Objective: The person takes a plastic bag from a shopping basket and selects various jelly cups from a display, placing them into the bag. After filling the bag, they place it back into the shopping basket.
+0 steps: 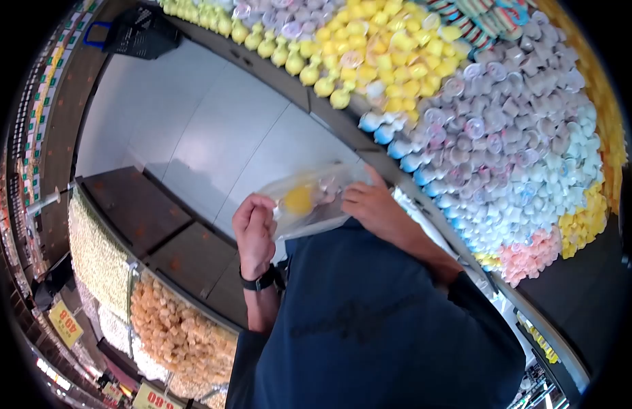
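Note:
A clear plastic bag point(316, 221) is stretched between my two hands in front of my dark shirt. Through its film I see a yellow cup-like item point(299, 199) and some pale purple-grey ones point(327, 187). My left hand point(254, 221), with a black band on the wrist, pinches the bag's left edge between thumb and fingers. On the other side, my right hand point(374, 204) has its fingers curled on the bag's right end, with one finger pointing upward. Part of that grip is hidden behind the back of the hand.
To the right, a long display holds piles of yellow cups point(391, 51), grey-purple cups point(486, 123) and pale blue cups point(479, 204). Bins of orange-brown goods point(169, 320) and pale grains point(94, 252) stand at left. A black basket point(142, 33) sits at upper left, beyond the tiled floor point(213, 116).

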### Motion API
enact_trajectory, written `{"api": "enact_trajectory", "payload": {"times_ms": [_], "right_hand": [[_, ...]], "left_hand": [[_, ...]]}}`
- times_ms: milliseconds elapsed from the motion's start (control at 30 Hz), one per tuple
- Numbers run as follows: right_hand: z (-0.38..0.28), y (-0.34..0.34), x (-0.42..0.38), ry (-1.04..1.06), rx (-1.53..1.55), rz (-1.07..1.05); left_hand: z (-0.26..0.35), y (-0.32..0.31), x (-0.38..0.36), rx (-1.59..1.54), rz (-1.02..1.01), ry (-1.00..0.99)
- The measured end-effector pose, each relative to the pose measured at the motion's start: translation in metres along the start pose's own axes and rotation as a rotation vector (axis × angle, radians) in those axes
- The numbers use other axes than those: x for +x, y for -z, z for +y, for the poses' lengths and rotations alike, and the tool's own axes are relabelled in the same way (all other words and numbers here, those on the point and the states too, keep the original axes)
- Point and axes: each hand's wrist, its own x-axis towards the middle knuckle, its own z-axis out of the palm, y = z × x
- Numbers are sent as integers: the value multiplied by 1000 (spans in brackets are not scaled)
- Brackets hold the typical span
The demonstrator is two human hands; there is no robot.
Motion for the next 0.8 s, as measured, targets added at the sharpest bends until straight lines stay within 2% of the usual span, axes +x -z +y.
{"api": "enact_trajectory", "payload": {"times_ms": [100,300,367,533,600,733,800], "right_hand": [[23,-8,-3,-15,1,-51],[49,-11,10,76,85,37],[51,-9,17,27,140,-90],[62,15,34,89,244,92],[64,23,38,26,451,183],[71,31,50,-88,539,248],[70,33,63,-223,670,312]], "left_hand": [[-5,-12,1,-94,11,-44],[14,-36,-6,-104,75,-125],[20,-38,-3,-95,89,-196],[38,-34,12,-76,94,-228],[46,-28,23,-33,69,-251],[66,-12,51,-27,40,-261],[76,-1,69,-23,20,-253]]}}
